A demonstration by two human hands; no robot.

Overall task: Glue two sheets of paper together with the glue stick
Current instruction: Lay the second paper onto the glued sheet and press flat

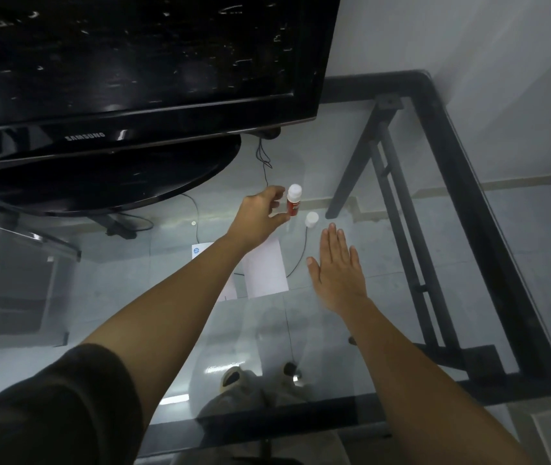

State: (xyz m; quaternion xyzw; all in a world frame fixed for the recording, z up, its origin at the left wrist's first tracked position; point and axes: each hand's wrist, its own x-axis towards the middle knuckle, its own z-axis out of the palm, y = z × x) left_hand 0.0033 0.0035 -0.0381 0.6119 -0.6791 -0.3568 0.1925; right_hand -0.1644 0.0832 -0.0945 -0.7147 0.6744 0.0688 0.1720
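Observation:
A red glue stick (293, 202) with a white top stands upright on the glass table (384, 203). Just to its right stands a small white cap (312, 219). My left hand (260, 216) reaches to the stick, its thumb and fingers spread in a C right beside it, not closed around it. A white paper sheet (265, 270) lies flat below the stick. My left forearm partly hides a second sheet (203, 251) with a blue logo. My right hand (337, 266) is flat, palm down, to the right of the sheets and holds nothing.
A large black TV (140, 62) on an oval stand (106, 182) fills the back left of the table. The black table frame (475, 196) runs along the right and front edges. Cables and the floor show through the glass.

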